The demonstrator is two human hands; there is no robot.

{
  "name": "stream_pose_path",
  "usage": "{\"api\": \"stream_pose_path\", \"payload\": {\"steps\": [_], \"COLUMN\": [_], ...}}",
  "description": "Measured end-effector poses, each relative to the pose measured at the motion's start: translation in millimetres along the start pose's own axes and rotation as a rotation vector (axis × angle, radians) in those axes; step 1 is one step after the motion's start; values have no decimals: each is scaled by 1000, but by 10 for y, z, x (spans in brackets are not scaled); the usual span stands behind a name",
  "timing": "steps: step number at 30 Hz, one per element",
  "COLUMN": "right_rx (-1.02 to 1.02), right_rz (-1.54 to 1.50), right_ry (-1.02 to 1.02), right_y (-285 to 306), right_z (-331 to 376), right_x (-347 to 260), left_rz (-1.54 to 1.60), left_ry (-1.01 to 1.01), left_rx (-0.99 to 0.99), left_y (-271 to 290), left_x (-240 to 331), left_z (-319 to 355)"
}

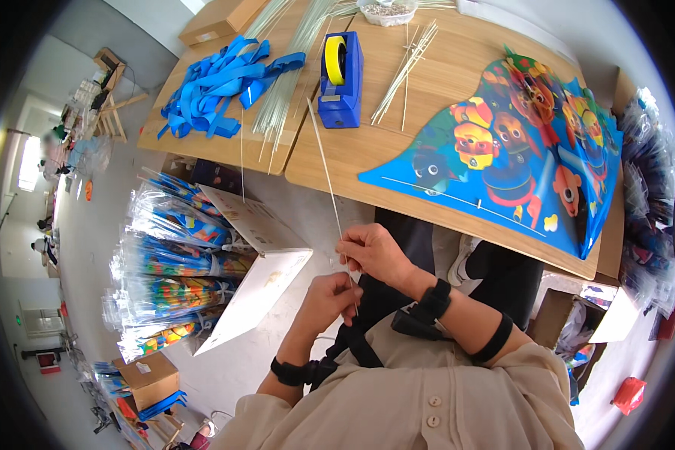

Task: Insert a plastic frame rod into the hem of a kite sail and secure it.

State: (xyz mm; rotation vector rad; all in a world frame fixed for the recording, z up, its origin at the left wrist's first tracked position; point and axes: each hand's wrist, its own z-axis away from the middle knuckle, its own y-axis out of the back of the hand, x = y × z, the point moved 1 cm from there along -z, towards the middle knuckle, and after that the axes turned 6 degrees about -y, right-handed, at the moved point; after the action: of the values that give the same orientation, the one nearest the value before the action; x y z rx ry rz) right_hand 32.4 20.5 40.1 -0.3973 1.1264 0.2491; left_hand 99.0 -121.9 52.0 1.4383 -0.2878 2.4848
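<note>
My right hand [376,253] and my left hand [327,297] both pinch a long thin white rod [325,166] near its lower end, close to my lap. The rod slants up and away over the edge of the wooden table [352,154]. A colourful cartoon-printed kite [517,146] lies flat on the table to the right, with another thin rod across its near edge. A blue tape dispenser [341,79] with a yellow roll stands at the table's middle.
A heap of blue ribbon strips [221,86] and bundles of thin white rods [289,82] lie on the table's left. An open cardboard box [259,277] with packed kites in clear sleeves [172,255] stands on the floor at my left. More packets line the right side [649,187].
</note>
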Motion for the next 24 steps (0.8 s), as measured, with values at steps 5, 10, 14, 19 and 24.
{"api": "stream_pose_path", "payload": {"steps": [5,10,14,19,24], "right_rx": [-56,-66,-63,-50,-40], "right_rz": [-137,-206,-239,-237,-215], "right_ry": [-122,-152,-157,-173,-175], "right_y": [-32,-18,-61,-67,-86], "right_z": [134,89,97,83,88], "right_x": [83,86,44,5,8], "left_rz": [-176,-223,-252,-316,-289], "left_ry": [-105,-435,-585,-431,-195], "left_rx": [-89,234,457,442,430], "left_y": [359,700,886,902,860], "left_x": [124,739,1219,1715,1889], "left_z": [-122,-746,-1468,-2178,-2396]}}
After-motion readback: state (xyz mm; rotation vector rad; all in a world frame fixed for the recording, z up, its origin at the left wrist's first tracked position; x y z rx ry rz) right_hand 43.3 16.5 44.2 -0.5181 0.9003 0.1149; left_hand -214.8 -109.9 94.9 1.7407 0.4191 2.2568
